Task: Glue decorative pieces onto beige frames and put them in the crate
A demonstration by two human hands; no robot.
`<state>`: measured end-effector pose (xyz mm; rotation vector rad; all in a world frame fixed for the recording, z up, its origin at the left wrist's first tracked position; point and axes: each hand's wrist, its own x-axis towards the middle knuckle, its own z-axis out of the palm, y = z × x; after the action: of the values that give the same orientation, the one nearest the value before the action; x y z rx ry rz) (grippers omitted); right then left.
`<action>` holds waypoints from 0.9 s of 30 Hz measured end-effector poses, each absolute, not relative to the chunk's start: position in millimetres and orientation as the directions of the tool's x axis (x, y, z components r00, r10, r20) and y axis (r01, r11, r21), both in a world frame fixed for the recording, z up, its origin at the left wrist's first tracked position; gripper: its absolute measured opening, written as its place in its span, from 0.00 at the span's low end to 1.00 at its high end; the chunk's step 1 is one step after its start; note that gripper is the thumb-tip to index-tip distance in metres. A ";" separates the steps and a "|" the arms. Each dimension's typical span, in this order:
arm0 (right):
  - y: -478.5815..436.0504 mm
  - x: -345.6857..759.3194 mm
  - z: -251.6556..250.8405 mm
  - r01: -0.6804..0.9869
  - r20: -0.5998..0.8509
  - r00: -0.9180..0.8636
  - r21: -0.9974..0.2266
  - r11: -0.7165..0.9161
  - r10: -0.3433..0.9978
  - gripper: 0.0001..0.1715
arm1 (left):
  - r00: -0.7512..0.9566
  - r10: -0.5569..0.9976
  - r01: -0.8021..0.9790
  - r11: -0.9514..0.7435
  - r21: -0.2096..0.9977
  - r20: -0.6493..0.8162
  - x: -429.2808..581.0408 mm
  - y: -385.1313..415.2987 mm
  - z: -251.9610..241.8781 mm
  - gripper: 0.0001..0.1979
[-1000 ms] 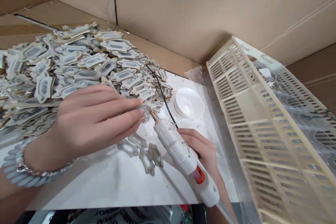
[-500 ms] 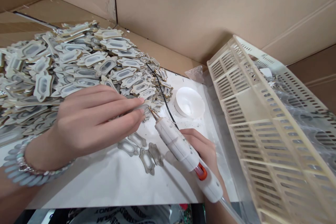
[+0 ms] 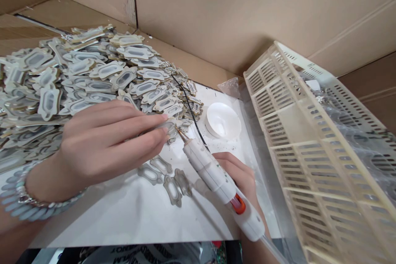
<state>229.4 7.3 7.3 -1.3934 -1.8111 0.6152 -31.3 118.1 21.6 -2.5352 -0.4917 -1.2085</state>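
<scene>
My left hand (image 3: 111, 140) pinches a small grey plate (image 3: 168, 126) with a raised oblong middle between thumb and fingertips. A white glue gun (image 3: 212, 173) with an orange part is gripped in my right hand (image 3: 238, 173), most of whose fingers lie hidden behind its body. Its brass nozzle points up and left, close to the held plate; whether they touch I cannot tell. Below the hands, several flat plates, among them one with an oblong window (image 3: 172, 189), lie on the white board (image 3: 117, 214). A large heap of similar plates (image 3: 107, 70) spreads behind my left hand.
A small white bowl (image 3: 223, 121) stands beyond the glue gun. A black cord (image 3: 194, 117) runs past the heap. On the right, a cream slatted plastic basket (image 3: 297, 148) leans with clear plastic packing inside. Cardboard walls (image 3: 216, 16) rise behind.
My left hand has shifted very slightly left with the plate. The glue gun's rear has tilted a touch down and right, its nozzle staying near the plate.
</scene>
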 end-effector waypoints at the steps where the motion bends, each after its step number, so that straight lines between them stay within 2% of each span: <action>1: 7.7 229.7 6.5 0.589 0.277 -0.124 -0.752 0.296 0.953 0.06 | 0.611 0.202 0.427 -0.898 -0.103 0.765 -32.8 116.8 24.0 0.05; 4: 8.8 231.9 3.8 0.582 0.295 -0.135 -0.749 0.317 0.946 0.06 | 0.670 0.278 0.442 -0.894 -0.069 0.689 -36.6 113.1 33.2 0.05; 7: 9.4 234.9 1.4 0.582 0.341 -0.104 -0.741 0.335 0.934 0.08 | 0.649 0.281 0.434 -0.900 -0.042 0.707 -35.7 111.7 38.6 0.06; 9: 9.5 235.8 -0.5 0.601 0.348 -0.042 -0.740 0.302 0.937 0.08 | 0.617 0.328 0.419 -0.906 0.054 0.715 -30.9 110.3 38.3 0.07; 13: 8.3 231.6 -9.0 0.568 0.259 0.086 -0.806 0.166 0.962 0.07 | 0.503 0.521 0.362 -0.852 0.379 0.690 -12.6 99.7 27.4 0.05; 19: 5.2 220.1 -12.1 0.440 0.110 0.015 -0.893 0.092 0.994 0.26 | 0.433 0.676 0.167 -0.710 0.684 0.596 12.8 76.2 1.2 0.16; 22: 7.1 218.0 -1.4 0.411 0.064 -0.017 -0.909 0.065 0.998 0.25 | 0.433 0.735 0.109 -0.617 0.779 0.522 17.7 69.7 -2.2 0.15; 27: 10.3 216.6 4.7 0.479 0.119 -0.037 -0.870 0.122 0.992 0.18 | 0.424 0.774 0.078 -0.549 0.832 0.471 19.3 67.1 -3.3 0.15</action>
<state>216.6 10.3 4.7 -1.4606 -1.6274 0.8390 19.3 67.1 -3.3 -3.1946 -1.2008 -1.9357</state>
